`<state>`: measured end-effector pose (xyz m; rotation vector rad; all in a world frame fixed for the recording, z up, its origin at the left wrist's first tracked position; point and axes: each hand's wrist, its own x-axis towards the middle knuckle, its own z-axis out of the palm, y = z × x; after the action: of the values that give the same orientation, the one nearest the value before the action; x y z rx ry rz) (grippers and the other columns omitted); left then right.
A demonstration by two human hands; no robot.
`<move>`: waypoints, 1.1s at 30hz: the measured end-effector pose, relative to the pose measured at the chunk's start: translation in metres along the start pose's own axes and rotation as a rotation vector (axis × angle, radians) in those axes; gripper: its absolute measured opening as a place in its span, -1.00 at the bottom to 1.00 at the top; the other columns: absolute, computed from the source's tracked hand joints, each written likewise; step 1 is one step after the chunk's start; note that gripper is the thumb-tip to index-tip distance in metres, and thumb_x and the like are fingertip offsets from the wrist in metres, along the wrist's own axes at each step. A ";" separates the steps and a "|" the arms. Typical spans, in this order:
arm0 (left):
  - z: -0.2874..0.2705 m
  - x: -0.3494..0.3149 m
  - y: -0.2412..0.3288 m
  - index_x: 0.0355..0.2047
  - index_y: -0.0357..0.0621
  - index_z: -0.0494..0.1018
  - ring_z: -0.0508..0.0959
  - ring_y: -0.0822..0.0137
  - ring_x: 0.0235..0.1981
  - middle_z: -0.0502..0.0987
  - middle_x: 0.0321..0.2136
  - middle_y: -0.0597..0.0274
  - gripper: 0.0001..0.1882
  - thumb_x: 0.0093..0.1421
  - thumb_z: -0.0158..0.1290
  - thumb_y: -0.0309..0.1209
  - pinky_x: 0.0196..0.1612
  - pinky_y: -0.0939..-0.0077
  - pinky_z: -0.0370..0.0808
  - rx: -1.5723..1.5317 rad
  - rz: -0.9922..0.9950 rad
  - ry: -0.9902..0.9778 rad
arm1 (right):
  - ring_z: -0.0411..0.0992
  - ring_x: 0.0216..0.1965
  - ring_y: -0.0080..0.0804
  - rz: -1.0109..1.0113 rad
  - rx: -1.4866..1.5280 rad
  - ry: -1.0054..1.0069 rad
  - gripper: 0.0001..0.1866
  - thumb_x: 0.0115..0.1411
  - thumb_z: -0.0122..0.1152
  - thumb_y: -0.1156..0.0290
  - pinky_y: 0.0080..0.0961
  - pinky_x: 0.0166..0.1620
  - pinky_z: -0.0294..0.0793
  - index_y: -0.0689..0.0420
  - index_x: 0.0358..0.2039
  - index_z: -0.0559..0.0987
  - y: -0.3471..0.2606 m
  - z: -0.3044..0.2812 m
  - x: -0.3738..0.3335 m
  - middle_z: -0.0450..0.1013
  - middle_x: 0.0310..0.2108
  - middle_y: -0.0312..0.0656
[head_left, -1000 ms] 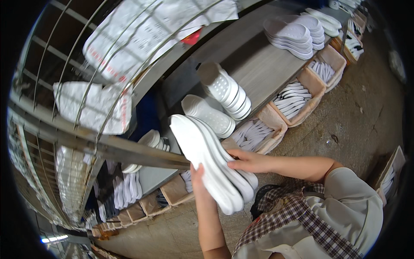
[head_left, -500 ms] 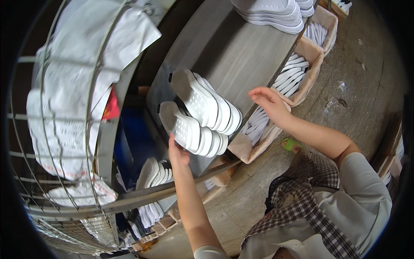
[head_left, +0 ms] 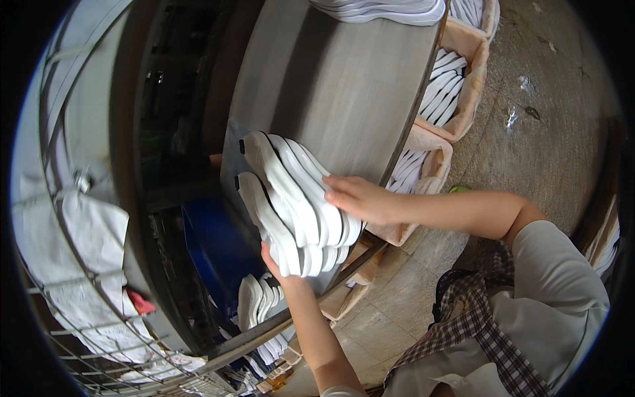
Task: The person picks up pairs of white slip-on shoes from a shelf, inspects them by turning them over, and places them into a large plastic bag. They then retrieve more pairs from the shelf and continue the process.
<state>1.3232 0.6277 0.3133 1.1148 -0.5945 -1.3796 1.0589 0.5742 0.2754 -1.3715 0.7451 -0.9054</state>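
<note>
Two side-by-side rows of white shoe soles [head_left: 291, 188] stand on edge, leaning together, on the grey tabletop; the ends toward the rack carry small black patches. My right hand [head_left: 362, 198] lies against the outer side of the far row, thumb and fingers on the soles. At the near row [head_left: 272, 221], my left hand [head_left: 281, 270] presses from the near side. Its fingers are partly hidden by the soles. Both hands hold the rows between them.
More white soles [head_left: 383, 10] lie stacked at the table's far end. Cloth-lined baskets [head_left: 471, 86] full of soles line the table's right edge. A wire rack with papers [head_left: 86, 264] stands at left, beside a blue bin [head_left: 215, 245]. Further soles [head_left: 254, 301] stand below it.
My right hand has come in from the right onto the far row. The soles have turned more upright on edge. My left hand stays at the near row; the view has shifted.
</note>
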 end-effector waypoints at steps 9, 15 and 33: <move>0.002 -0.028 -0.013 0.20 -0.14 0.15 0.30 0.09 0.12 0.28 0.14 0.21 -0.23 0.21 -0.29 0.22 0.15 0.13 0.24 0.015 0.134 0.263 | 0.30 -0.06 -0.30 -0.194 0.476 0.311 -0.62 0.30 -0.11 0.22 -0.42 0.01 0.27 0.25 -0.04 0.36 0.044 -0.004 -0.053 0.32 -0.11 -0.04; -0.019 -0.141 -0.115 -0.06 -0.20 0.30 0.43 0.29 -0.27 0.41 -0.27 0.14 -0.68 0.26 -0.19 -0.30 -0.17 0.46 0.42 0.955 0.558 0.708 | 0.34 -0.50 -0.39 -0.490 0.291 0.050 -0.81 0.19 0.08 0.31 -0.41 -0.36 0.31 0.13 -0.51 0.47 0.063 0.047 -0.138 0.39 -0.53 -0.28; -0.022 -0.238 -0.451 0.00 -0.21 0.32 0.49 -0.03 -0.19 0.50 -0.24 -0.09 -0.58 0.16 -0.02 -0.29 -0.12 0.22 0.43 1.615 -0.720 -0.744 | 0.41 -0.35 -0.29 -0.671 1.031 -0.954 -0.83 0.13 0.07 0.36 -0.34 -0.25 0.35 0.21 -0.39 0.52 -0.012 0.154 -0.262 0.45 -0.45 -0.10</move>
<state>1.0962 0.9340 -0.0263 2.1700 -2.2555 -1.8850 1.0662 0.8782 0.2821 -0.8868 -0.8767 -0.7947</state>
